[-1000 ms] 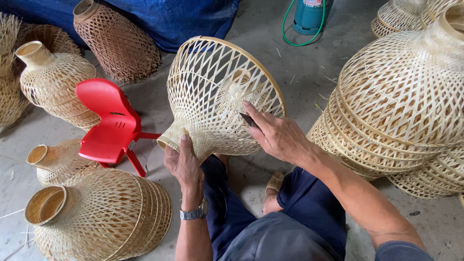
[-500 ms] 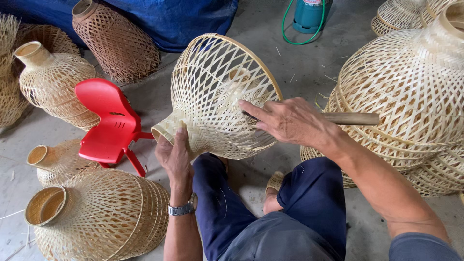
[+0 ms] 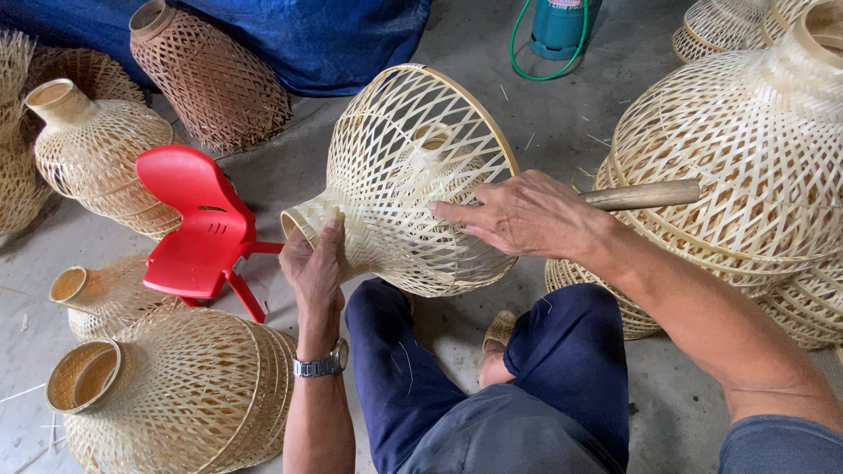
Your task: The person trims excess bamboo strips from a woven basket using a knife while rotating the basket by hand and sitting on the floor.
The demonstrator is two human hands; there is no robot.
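Centrally, a pale bell-shaped woven bamboo lampshade [image 3: 413,175] lies tilted on its side above the person's dark blue trouser knees [image 3: 492,351], wide ringed mouth turned up and away. At the lampshade's narrow neck, the left hand [image 3: 314,268] is clenched around the small collar from below. Resting on the lampshade's flank, the right hand [image 3: 527,215] lays its fingers flat on the weave while grasping a wooden tool handle [image 3: 645,194] that juts out to the lampshade's right. Left of the lampshade stands a small red plastic chair [image 3: 198,224]. Right of the lampshade rises a stack of similar woven shades [image 3: 746,167].
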